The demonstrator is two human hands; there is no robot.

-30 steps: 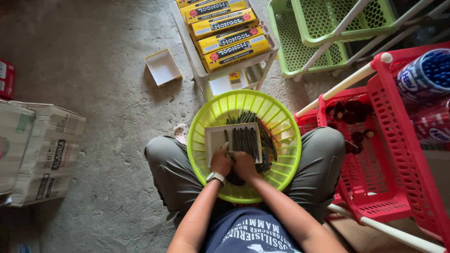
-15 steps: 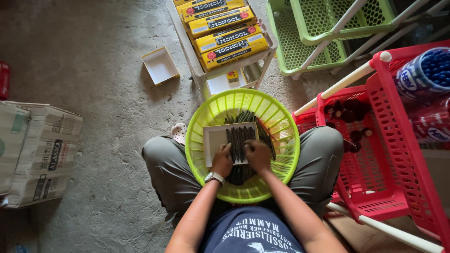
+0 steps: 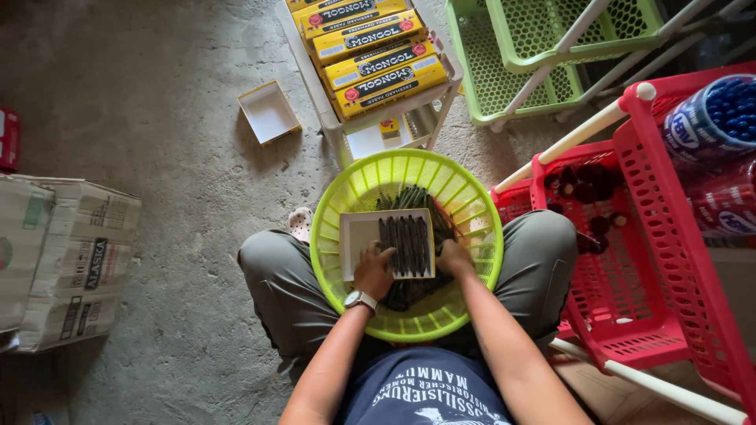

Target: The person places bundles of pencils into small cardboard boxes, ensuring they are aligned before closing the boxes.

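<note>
Pencils (image 3: 407,244), dark, lie side by side in a shallow white tray (image 3: 358,236) over the green basket (image 3: 472,205) on my lap. My left hand (image 3: 374,270) pinches the tray's near edge; my right hand (image 3: 454,257) curls against its right edge. If the tray tilts, I judge the row could slide back into the basket.

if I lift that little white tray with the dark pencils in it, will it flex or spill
The white tray looks like thin card, so it probably flexes. The dark pencils fill only its right half, so it may dip that way. They look slim and loose, likely to roll toward the bare side if tilted.
</note>
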